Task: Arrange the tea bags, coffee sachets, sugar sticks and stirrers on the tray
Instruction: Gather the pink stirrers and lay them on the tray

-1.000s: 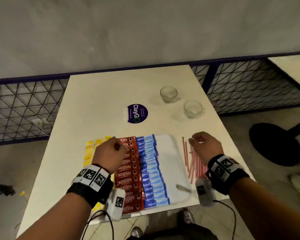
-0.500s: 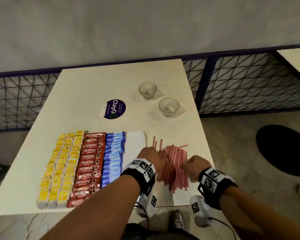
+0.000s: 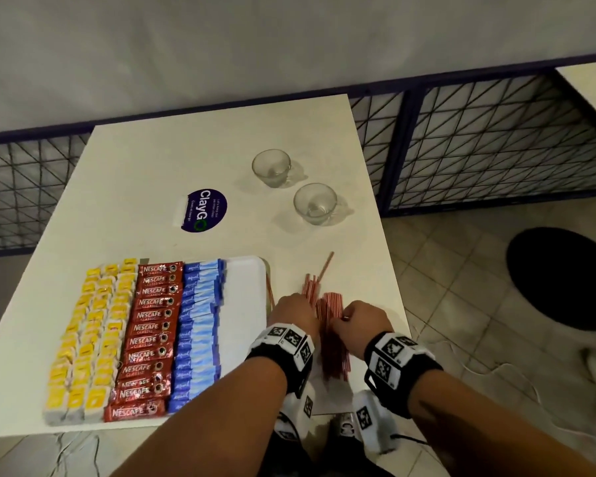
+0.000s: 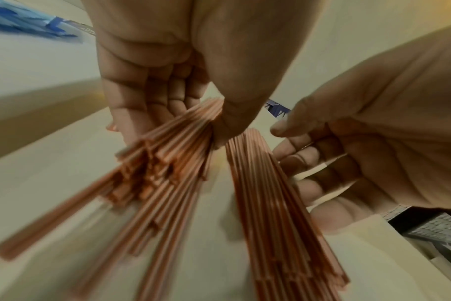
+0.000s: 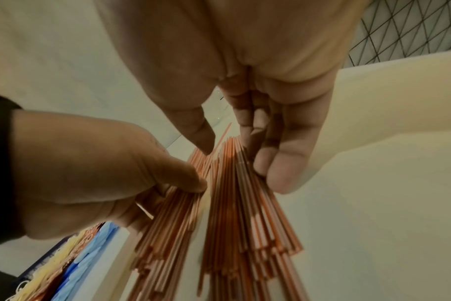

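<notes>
Head view, Nescafé Classic coffee sachets (image 3: 152, 325), ClayGo sticker (image 3: 203, 210), left hand (image 3: 291, 313) fingers pinching stirrers (image 3: 331, 325), right hand (image 3: 360, 320) fingers loosely spread.

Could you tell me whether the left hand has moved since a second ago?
Yes: the left hand has gone rightward, from over the coffee sachets to the stirrers beside the tray.

From the head view both forearms cover the near ends of the stirrers (image 3: 331, 325) and the tray's (image 3: 245, 304) near right corner. Fingertips of the left hand (image 3: 291, 313) and right hand (image 3: 358, 320) are tucked out of sight there. The left wrist view smears the stirrers' near ends, so perhaps the bundle is loose. Print on the sugar sticks (image 3: 200, 325) is too small to read.
</notes>
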`<act>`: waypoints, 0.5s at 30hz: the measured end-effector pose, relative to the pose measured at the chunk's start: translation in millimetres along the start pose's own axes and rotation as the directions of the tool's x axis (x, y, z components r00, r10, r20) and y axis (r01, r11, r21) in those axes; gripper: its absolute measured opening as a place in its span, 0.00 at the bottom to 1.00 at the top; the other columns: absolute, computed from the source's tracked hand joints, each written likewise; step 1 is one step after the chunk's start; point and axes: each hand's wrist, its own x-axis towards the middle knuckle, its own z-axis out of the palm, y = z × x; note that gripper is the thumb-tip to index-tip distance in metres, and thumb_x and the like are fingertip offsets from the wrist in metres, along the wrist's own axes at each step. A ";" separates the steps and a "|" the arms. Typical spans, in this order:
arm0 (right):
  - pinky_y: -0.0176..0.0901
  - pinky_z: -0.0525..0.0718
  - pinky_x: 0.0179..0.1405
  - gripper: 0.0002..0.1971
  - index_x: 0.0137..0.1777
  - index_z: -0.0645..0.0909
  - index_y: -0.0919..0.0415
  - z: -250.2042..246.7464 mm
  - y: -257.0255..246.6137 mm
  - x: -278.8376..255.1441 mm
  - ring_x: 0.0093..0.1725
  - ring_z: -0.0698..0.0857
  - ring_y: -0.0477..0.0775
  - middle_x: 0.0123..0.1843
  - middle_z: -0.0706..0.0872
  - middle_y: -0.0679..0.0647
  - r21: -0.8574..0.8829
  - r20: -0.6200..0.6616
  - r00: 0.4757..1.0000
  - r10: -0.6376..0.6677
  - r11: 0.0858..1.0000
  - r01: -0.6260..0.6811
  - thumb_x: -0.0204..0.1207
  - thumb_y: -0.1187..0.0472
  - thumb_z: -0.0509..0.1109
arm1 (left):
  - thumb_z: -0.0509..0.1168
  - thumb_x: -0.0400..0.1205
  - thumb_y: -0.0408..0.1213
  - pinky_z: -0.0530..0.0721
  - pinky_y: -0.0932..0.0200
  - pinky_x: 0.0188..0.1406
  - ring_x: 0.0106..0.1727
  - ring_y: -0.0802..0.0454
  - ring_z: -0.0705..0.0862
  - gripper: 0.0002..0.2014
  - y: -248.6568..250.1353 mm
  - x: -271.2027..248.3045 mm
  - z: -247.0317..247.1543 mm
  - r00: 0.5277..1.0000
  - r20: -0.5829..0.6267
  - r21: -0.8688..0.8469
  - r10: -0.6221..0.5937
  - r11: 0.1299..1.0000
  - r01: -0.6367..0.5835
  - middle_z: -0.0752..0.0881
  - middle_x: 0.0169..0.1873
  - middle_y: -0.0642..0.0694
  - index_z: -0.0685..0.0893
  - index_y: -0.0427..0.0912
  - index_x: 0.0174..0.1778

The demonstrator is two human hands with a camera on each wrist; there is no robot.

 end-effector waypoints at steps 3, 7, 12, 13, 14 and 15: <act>0.38 0.74 0.40 0.13 0.50 0.82 0.60 0.8 -0.8 -3.7 0.43 0.80 0.54 0.49 0.87 0.56 0.009 -0.015 1.000 -0.019 1.000 0.019 0.76 0.50 0.67 | 0.61 0.82 0.33 0.82 0.56 0.51 0.58 0.42 0.85 0.10 1.6 5.3 -1.0 1.000 -0.002 0.000 0.017 1.000 -0.017 0.86 0.56 0.39 0.82 0.34 0.56; 0.37 0.74 0.43 0.15 0.56 0.82 0.60 3.1 -1.6 -5.2 0.53 0.84 0.57 0.54 0.86 0.56 0.039 -0.023 1.000 -0.009 0.999 0.010 0.77 0.51 0.67 | 0.59 0.84 0.31 0.81 0.56 0.56 0.62 0.42 0.84 0.11 5.7 11.9 -1.8 0.999 0.003 0.019 0.034 0.999 -0.034 0.85 0.60 0.38 0.83 0.33 0.58; 0.39 0.78 0.50 0.17 0.61 0.81 0.60 4.4 -1.8 -3.0 0.56 0.84 0.57 0.58 0.86 0.57 0.040 -0.026 0.999 -0.029 0.999 0.030 0.76 0.52 0.68 | 0.58 0.84 0.31 0.81 0.57 0.55 0.62 0.42 0.84 0.12 2.7 16.8 -5.0 0.999 0.034 0.009 0.032 0.999 -0.032 0.85 0.61 0.38 0.82 0.33 0.60; 0.38 0.78 0.49 0.18 0.61 0.81 0.60 4.5 -1.5 -2.2 0.57 0.84 0.56 0.59 0.86 0.56 0.036 -0.024 0.999 -0.032 0.999 0.033 0.76 0.51 0.68 | 0.59 0.84 0.31 0.81 0.57 0.54 0.62 0.42 0.84 0.12 -0.1 17.2 -5.5 0.999 0.045 -0.003 0.026 1.000 -0.026 0.85 0.61 0.38 0.82 0.33 0.59; 0.37 0.77 0.48 0.19 0.62 0.80 0.60 4.3 -1.0 -1.1 0.57 0.83 0.56 0.60 0.85 0.56 0.024 -0.018 0.999 -0.034 0.999 0.035 0.77 0.50 0.68 | 0.60 0.84 0.33 0.80 0.57 0.52 0.61 0.42 0.84 0.11 -4.1 17.6 -5.8 0.999 0.047 -0.020 0.021 1.000 -0.020 0.85 0.60 0.38 0.82 0.33 0.59; 0.37 0.76 0.49 0.20 0.64 0.80 0.59 3.8 -0.4 0.4 0.58 0.83 0.56 0.60 0.85 0.55 0.008 -0.011 0.999 -0.036 0.999 0.036 0.77 0.49 0.67 | 0.60 0.85 0.36 0.80 0.57 0.50 0.60 0.42 0.84 0.12 -8.6 16.4 -7.6 0.999 0.041 -0.044 0.017 0.999 -0.015 0.85 0.59 0.38 0.81 0.34 0.58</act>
